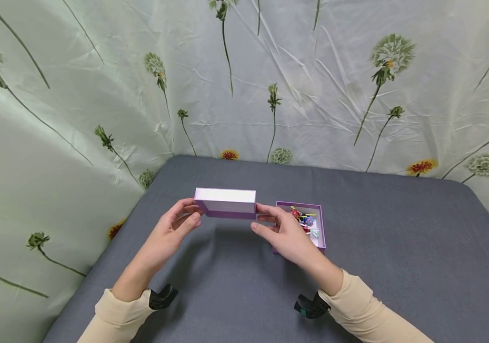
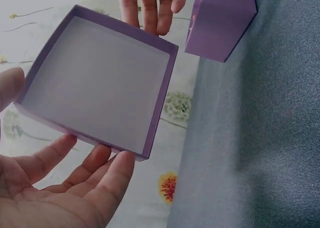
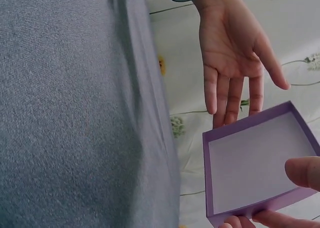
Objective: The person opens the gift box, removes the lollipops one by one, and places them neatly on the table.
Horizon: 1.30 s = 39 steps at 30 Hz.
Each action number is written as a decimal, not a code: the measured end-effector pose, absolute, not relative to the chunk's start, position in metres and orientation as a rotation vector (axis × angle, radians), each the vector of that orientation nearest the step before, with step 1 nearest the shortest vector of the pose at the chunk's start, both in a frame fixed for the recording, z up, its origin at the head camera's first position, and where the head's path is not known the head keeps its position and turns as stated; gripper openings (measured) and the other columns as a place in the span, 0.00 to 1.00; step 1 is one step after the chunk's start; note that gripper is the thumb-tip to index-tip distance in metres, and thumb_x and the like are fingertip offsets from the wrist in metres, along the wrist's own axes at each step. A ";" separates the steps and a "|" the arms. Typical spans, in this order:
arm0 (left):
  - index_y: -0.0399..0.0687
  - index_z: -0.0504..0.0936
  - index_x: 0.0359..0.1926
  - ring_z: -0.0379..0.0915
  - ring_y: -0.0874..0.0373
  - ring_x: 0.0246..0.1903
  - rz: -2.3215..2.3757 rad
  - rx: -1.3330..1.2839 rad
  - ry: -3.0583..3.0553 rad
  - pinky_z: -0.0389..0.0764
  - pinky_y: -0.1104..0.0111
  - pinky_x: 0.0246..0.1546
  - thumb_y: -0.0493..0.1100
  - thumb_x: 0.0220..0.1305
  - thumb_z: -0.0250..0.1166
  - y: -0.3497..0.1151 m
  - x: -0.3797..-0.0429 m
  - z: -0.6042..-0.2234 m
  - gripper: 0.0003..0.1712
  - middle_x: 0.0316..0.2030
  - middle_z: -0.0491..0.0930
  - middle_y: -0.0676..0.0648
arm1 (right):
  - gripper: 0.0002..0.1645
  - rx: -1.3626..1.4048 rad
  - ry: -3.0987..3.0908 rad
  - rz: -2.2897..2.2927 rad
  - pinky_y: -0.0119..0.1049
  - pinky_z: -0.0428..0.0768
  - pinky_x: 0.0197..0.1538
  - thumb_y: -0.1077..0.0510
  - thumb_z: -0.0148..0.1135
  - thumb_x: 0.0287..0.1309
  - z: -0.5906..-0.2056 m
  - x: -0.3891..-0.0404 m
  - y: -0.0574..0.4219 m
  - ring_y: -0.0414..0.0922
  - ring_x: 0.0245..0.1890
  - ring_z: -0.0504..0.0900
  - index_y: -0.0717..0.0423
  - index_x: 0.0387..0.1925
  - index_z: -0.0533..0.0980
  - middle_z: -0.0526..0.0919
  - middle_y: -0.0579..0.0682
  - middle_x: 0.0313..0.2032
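Observation:
A purple box lid (image 1: pixel 226 205) with a pale inside hangs above the table, tilted on edge, between both hands. The extended fingers of my left hand (image 1: pixel 164 240) press its left side, the thumb standing apart from it. At the lid's right side are the fingers of my right hand (image 1: pixel 289 236), nearly straight, with the thumb spread below. Both palms show open in the opposite wrist views. Behind the right hand stands the matching purple box base (image 1: pixel 322 224), partly covered by that hand. Inside it lie several small colourful wrapped candies (image 1: pixel 306 220), some with sticks.
A grey cloth-covered table (image 1: pixel 390 247) spreads under the hands. Behind and to its left hangs a pale curtain (image 1: pixel 313 95) printed with dandelions. Dark bands (image 1: pixel 313 306) sit at both wrists beside beige sleeves.

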<state>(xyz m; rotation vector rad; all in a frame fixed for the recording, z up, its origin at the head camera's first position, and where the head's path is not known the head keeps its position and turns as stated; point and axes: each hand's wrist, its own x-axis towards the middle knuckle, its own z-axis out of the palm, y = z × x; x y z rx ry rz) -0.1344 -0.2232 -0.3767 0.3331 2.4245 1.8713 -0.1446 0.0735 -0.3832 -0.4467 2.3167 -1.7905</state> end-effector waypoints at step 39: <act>0.39 0.75 0.72 0.82 0.54 0.49 1.645 0.164 2.603 0.89 0.65 0.49 0.41 0.76 0.68 -0.242 -0.137 -0.391 0.28 0.55 0.80 0.35 | 0.37 -0.427 2.316 -1.717 0.43 0.86 0.61 0.65 0.71 0.66 -0.407 -0.137 0.043 0.57 0.60 0.83 0.73 0.73 0.70 0.80 0.64 0.58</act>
